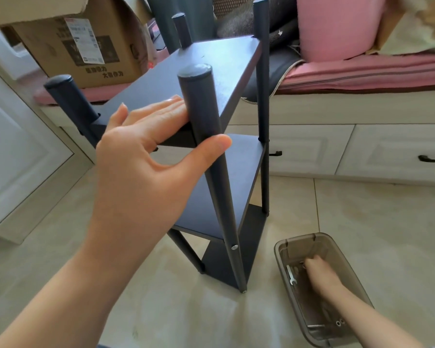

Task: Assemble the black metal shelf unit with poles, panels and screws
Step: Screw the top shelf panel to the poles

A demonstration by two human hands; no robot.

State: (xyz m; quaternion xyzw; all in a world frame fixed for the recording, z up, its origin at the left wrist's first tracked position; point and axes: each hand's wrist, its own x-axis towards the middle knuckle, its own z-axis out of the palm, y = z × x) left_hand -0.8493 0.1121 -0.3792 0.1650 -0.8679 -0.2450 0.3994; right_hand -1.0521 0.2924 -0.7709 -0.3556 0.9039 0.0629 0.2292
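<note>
The black shelf unit stands upright on the tiled floor with three panels between four poles. My left hand (141, 167) lies with straight fingers on the top panel (211, 71), and its thumb touches the near pole (204, 116). A silver screw (234, 247) shows low on that pole. My right hand (322, 272) reaches into a clear brown plastic box (278, 252) on the floor at the lower right. Its fingertips are among the parts, and whether they hold anything is hidden. A small wrench (291, 275) lies in the box beside the hand.
A cardboard box (86, 54) sits on the bench behind the shelf, and a pink cushion (337, 26) lies at the back right. White drawers with black handles (387, 151) run below the bench. A white cabinet (15, 146) stands at the left.
</note>
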